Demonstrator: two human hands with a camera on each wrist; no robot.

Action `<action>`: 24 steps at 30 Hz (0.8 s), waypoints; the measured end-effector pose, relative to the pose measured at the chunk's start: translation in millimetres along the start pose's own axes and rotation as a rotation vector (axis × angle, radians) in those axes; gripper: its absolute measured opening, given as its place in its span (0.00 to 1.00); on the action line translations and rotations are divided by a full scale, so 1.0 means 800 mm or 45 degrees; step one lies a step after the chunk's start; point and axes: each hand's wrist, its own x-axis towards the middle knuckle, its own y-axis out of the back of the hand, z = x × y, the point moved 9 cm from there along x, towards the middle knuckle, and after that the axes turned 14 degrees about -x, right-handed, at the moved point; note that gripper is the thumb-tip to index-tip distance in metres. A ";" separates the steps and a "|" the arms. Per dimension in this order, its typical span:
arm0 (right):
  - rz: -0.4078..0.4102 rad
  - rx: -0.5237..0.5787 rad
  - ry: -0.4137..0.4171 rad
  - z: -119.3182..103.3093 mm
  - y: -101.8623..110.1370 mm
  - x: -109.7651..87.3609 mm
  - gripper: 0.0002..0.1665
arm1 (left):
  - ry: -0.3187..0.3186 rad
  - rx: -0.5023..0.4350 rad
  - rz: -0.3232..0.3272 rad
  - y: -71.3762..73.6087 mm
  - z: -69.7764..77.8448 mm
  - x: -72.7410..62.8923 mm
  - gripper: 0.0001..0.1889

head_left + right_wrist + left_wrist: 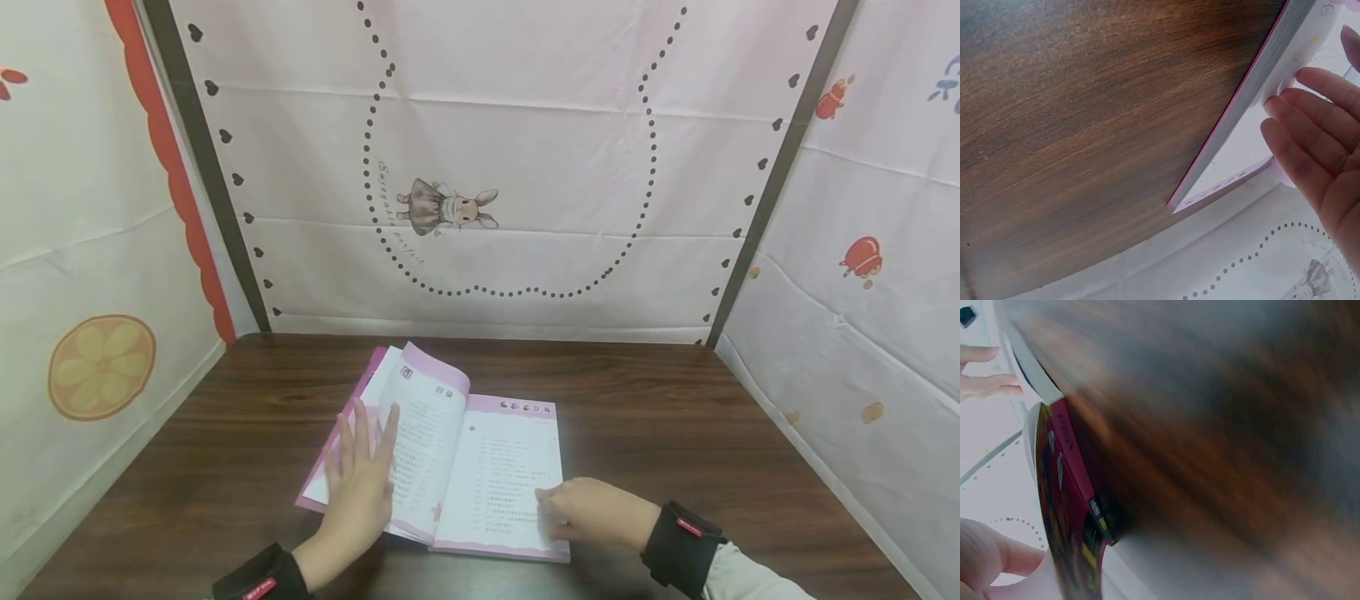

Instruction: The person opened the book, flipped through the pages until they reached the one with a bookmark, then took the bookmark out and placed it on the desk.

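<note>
A thick book with pink-banded pages lies open on the table, printed text on its left page (423, 450) and right page (504, 479). My left hand (358, 496) rests on the left-hand leaves with its fingers spread, and the top of the uppermost leaf curls up. At the right page's outer edge is my right hand (596, 508); in the right wrist view its fingers (1313, 128) extend over the page, thumb apart. The left wrist view shows the magenta spine (1072, 447) and, beside the cover, part of the left hand (991, 559).
The dark wood table (660, 417) extends around the book. A white cloth wall (525, 167) with a rabbit print rises behind it, with printed cloth at the left (97, 250) and right (885, 333) too. Each wrist wears a black band (681, 546).
</note>
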 end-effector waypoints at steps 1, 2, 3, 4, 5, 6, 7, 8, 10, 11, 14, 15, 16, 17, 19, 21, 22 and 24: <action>-0.001 0.005 -0.001 0.000 0.000 0.000 0.23 | -0.032 0.079 0.017 0.001 0.003 -0.001 0.61; 0.000 0.009 0.000 0.000 0.000 0.001 0.24 | -0.072 0.155 0.039 0.002 0.006 -0.002 0.63; 0.004 0.012 0.002 -0.001 0.000 0.001 0.23 | -0.115 0.226 0.062 0.003 0.009 -0.003 0.66; 0.007 0.014 0.004 0.000 0.000 0.001 0.23 | -0.166 0.295 0.087 0.004 0.012 -0.003 0.69; 0.008 0.018 0.006 0.000 0.000 0.001 0.23 | -0.221 0.364 0.116 0.005 0.016 -0.004 0.72; 0.008 0.021 0.008 0.000 0.000 0.001 0.23 | -0.281 0.426 0.145 0.005 0.020 -0.005 0.74; 0.008 0.024 0.010 0.000 0.000 0.001 0.24 | -0.340 0.473 0.168 0.005 0.024 -0.006 0.75; 0.007 0.024 0.009 0.000 0.000 0.001 0.24 | -0.386 0.507 0.177 0.005 0.027 -0.007 0.75; 0.001 0.023 0.006 0.000 0.000 0.001 0.26 | -0.456 0.568 0.163 0.002 0.030 -0.008 0.70; 0.000 0.018 0.006 0.000 0.001 0.001 0.26 | -0.478 0.567 0.126 -0.001 0.031 -0.009 0.66; 0.001 -0.002 -0.002 -0.001 0.001 0.000 0.27 | -0.482 0.493 -0.113 -0.016 0.026 -0.007 0.53; 0.002 -0.002 -0.007 -0.002 0.002 0.001 0.27 | -0.460 0.460 -0.210 -0.021 0.023 -0.007 0.50; 0.006 -0.008 -0.012 -0.002 0.002 0.001 0.28 | -0.423 0.420 -0.313 -0.027 0.019 -0.006 0.48; 0.008 -0.008 -0.021 -0.003 0.002 0.001 0.28 | -0.381 0.379 -0.405 -0.031 0.015 -0.007 0.45; 0.020 -0.027 -0.035 -0.004 0.001 0.003 0.30 | -0.289 0.298 -0.549 -0.035 0.007 -0.008 0.41; 0.052 -0.075 -0.032 -0.007 0.003 0.005 0.30 | -0.206 0.247 -0.629 -0.036 0.000 -0.009 0.37; 0.071 -0.104 -0.028 -0.008 0.003 0.005 0.30 | -0.172 0.227 -0.654 -0.037 -0.003 -0.010 0.36; 0.113 -0.171 -0.016 -0.010 0.005 0.006 0.30 | -0.114 0.185 -0.690 -0.037 -0.008 -0.012 0.35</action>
